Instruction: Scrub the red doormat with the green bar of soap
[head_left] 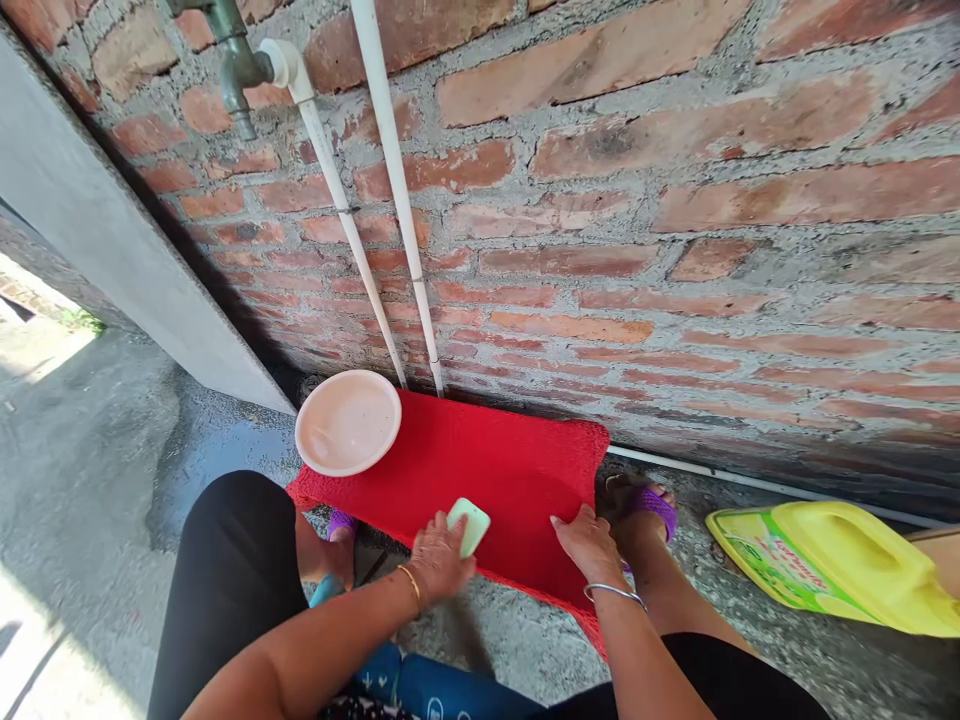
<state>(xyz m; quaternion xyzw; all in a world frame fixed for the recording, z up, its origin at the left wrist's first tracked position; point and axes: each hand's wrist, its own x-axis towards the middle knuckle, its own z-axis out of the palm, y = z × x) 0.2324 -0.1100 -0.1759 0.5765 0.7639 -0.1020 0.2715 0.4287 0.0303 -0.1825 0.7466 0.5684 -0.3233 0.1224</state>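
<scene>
A red cloth point(487, 460) with textured edges lies spread over a low, flat support near the brick wall. My left hand point(442, 562) is closed around a pale green rounded block point(469, 525), which rests against the front part of the cloth. Whether this block is a bar of soap or a brush, I cannot tell. At the cloth's right end, my right hand point(589, 545) grips its edge, thumb on top and the other fingers partly hidden. A shallow pink basin point(349, 424) sits on the left end of the cloth.
A yellow jug point(840, 565) with a green label lies on the ground at right. Above the basin, a tap point(236, 70) and white pipes point(394, 170) run along the brick wall point(600, 200). A grey slab point(127, 210) leans at left, beside wet concrete.
</scene>
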